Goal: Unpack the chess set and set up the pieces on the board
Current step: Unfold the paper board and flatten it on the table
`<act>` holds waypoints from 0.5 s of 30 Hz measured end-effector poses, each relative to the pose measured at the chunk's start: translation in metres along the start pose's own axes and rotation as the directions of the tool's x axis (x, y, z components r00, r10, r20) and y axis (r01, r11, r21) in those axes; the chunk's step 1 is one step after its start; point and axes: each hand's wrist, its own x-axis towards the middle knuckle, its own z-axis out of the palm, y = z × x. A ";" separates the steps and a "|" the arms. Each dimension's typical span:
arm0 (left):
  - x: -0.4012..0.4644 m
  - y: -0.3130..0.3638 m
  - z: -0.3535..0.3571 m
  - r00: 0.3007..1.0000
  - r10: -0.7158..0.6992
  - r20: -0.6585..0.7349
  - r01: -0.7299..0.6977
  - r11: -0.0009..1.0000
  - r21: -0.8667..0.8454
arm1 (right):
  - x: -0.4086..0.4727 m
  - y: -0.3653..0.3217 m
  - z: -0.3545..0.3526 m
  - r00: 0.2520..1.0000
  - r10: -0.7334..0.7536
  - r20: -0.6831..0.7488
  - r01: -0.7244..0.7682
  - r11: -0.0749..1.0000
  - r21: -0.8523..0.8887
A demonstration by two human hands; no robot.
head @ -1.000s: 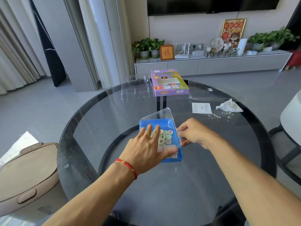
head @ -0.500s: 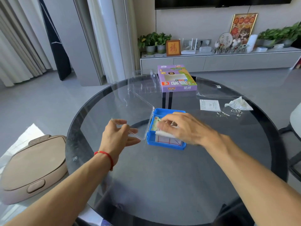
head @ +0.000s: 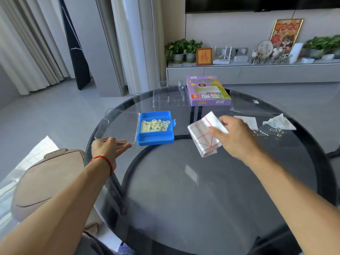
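My right hand (head: 237,137) grips the folded paper board (head: 204,133), left hand (head: 108,148) open at the clear lid (head: 119,126); I should unfold it flat beside the blue case (head: 156,138).

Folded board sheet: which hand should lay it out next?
Right. The right hand already grips the folded board sheet above bare glass table; the left hand is at the clear lid.

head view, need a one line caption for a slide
Right hand lifts the folded paper board from the open blue case of pieces; left hand touches the clear lid.
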 end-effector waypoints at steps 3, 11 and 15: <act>0.007 -0.002 -0.007 0.999 -0.009 -0.032 0.009 1.000 -0.020 | -0.004 0.008 0.002 0.983 0.121 0.141 -0.097 0.981 -0.167; 0.001 0.005 0.002 0.963 0.271 -0.011 -0.205 0.754 0.624 | -0.004 -0.008 -0.013 0.995 0.095 0.038 -0.089 0.987 -0.131; -0.031 0.003 0.022 0.948 0.315 0.042 -0.310 0.885 0.347 | -0.009 -0.018 -0.014 0.996 0.085 0.022 -0.082 0.990 -0.119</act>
